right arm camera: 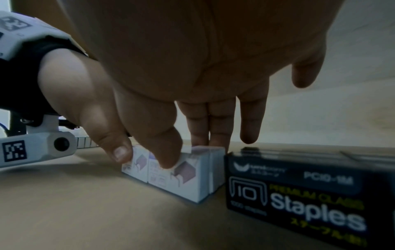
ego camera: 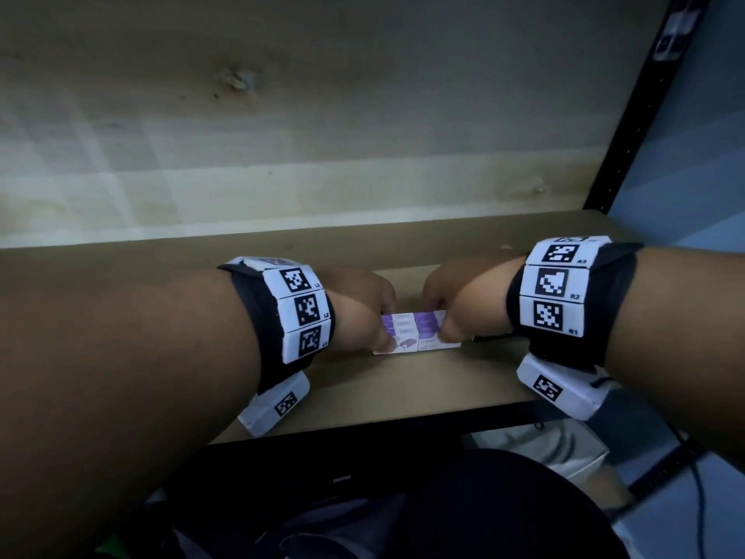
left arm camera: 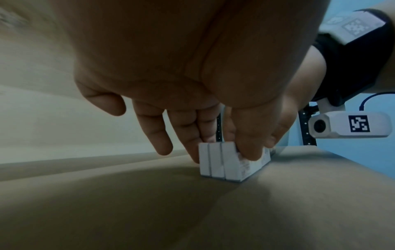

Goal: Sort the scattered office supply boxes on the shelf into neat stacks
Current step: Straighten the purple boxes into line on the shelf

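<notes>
Three small white-and-purple staple boxes [ego camera: 415, 330] stand on edge, pressed side by side on the brown shelf board [ego camera: 403, 393]. My left hand [ego camera: 385, 328] pinches their left end, thumb in front and fingers behind, as the left wrist view shows on the boxes [left arm camera: 215, 162]. My right hand [ego camera: 439, 324] pinches the right end of the same boxes [right arm camera: 192, 179], thumb on the front face. A black box printed "staples" [right arm camera: 299, 194] sits right beside them on the right. In the head view my right wrist hides most of that black box [ego camera: 494, 337].
The pale back wall [ego camera: 282, 135] rises behind the shelf. A black metal upright [ego camera: 645, 115] bounds the right side. The board's front edge [ego camera: 403, 421] runs below my wrists, with dark things underneath. Bare board lies in front of the boxes.
</notes>
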